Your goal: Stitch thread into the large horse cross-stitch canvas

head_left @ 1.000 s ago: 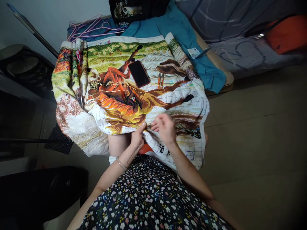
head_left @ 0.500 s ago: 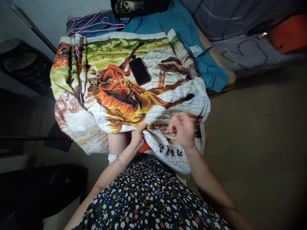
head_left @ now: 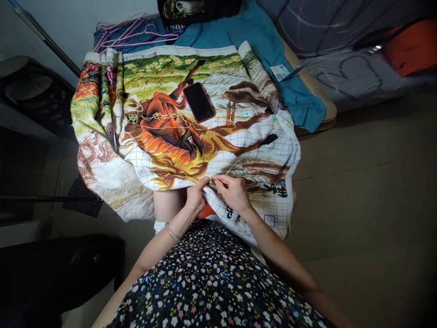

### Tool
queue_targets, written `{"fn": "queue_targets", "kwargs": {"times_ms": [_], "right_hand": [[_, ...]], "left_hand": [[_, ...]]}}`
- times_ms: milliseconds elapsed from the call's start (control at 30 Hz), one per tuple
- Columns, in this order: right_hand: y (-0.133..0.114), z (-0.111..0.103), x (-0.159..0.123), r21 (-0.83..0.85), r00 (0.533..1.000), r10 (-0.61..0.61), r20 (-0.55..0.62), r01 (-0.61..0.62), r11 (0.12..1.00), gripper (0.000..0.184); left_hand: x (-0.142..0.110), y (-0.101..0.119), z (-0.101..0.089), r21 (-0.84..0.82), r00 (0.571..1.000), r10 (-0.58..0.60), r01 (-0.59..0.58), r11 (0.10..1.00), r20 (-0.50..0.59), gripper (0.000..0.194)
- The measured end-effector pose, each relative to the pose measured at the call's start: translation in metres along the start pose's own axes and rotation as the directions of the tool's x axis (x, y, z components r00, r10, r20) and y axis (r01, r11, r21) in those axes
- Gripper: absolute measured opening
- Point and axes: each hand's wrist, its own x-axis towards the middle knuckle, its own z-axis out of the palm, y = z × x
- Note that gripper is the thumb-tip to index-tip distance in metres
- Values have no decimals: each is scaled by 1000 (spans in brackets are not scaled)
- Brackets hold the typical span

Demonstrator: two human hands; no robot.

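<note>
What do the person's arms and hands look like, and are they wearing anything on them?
The left hand and right hand are bare, with no gloves. The left arm has a thin, pale, rounded bangle near the wrist; the right arm shows none. No sleeves show on either forearm. The dark garment has little white, pink and yellow flowers.

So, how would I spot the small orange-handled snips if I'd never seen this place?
Find the wide, colourful stitched cloth spread out in front. On its far half lies a dark rectangular phone; just right of that are the small orange-handled snips. Unlike the phone, they are slim, with two pointed tips.
</note>
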Motion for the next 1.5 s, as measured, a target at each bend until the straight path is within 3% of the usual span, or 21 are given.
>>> {"fn": "queue_targets", "kwargs": {"times_ms": [133, 300, 500, 667, 800, 967, 1100, 1500], "right_hand": [[-3, -3, 3, -54, 999, -32, 18, 33, 998, 27], [-12, -6, 9, -254, 995, -66, 78, 84, 964, 25], [-19, 3, 10, -484, 998, -13, 61, 41, 874, 23], [-27, 9, 9, -553, 999, 11, 50, 19, 833, 24], [-24, 9, 10, -497, 999, 7, 41, 15, 868, 24], [-9, 3, 12, -238, 998, 11, 69, 6, 971, 25], [-3, -1, 11, -102, 998, 28, 59, -22, 995, 27], [-6, 0, 10, -97, 998, 26, 60, -20, 995, 27]], "left_hand": [[0, 0, 0, -4, 1000, 4, -4, 1000, -4, 55], [1, -1, -2, -2, 1000, -4, 3, 1000, -15, 51], [-1, -1, -2, -7, 1000, 18, -18, 1000, -17, 41], [-1, -1, -2, 7, 998, 12, -12, 1000, -63, 44], [0, -3, -4, 13, 998, 30, -29, 999, -59, 46], [0, -4, -3, 10, 996, 46, -45, 999, -83, 47], [-1, -4, 0, 4, 994, 29, -29, 1000, -106, 43], [0, -5, -1, -6, 995, 25, -25, 1000, -94, 49]]}}
